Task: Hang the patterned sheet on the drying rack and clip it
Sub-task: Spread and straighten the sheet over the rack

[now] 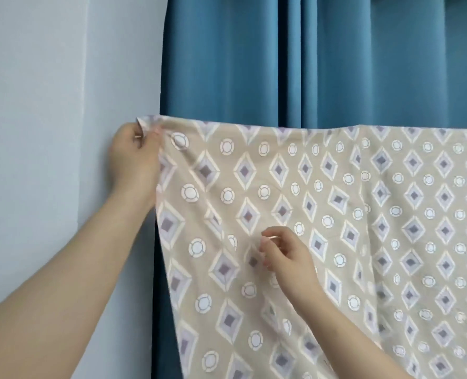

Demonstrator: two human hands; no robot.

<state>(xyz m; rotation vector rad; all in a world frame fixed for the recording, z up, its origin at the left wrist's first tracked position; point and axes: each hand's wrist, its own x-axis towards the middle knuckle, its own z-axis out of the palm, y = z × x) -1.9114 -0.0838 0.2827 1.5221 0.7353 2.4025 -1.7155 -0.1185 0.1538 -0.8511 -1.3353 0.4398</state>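
Two hands hold the beige diamond-and-circle cotton sheet (pixel 336 201) hanging before a blue curtain (pixel 254 64): left hand (pixel 134 157) pinching its ten-o'clock corner, right hand (pixel 284 258) nipping cloth toward five o'clock; I'd level the top edge before clipping.

Two bare forearms show, one at the lower left of the frame and one at the lower right, each uncovered from the frame's edge to the wrist. The left hand (pixel 134 157) and right hand (pixel 284 258) are bare too. A small glint shows at the fingers (pixel 268 246) of each — ring or not, too blurred to tell.
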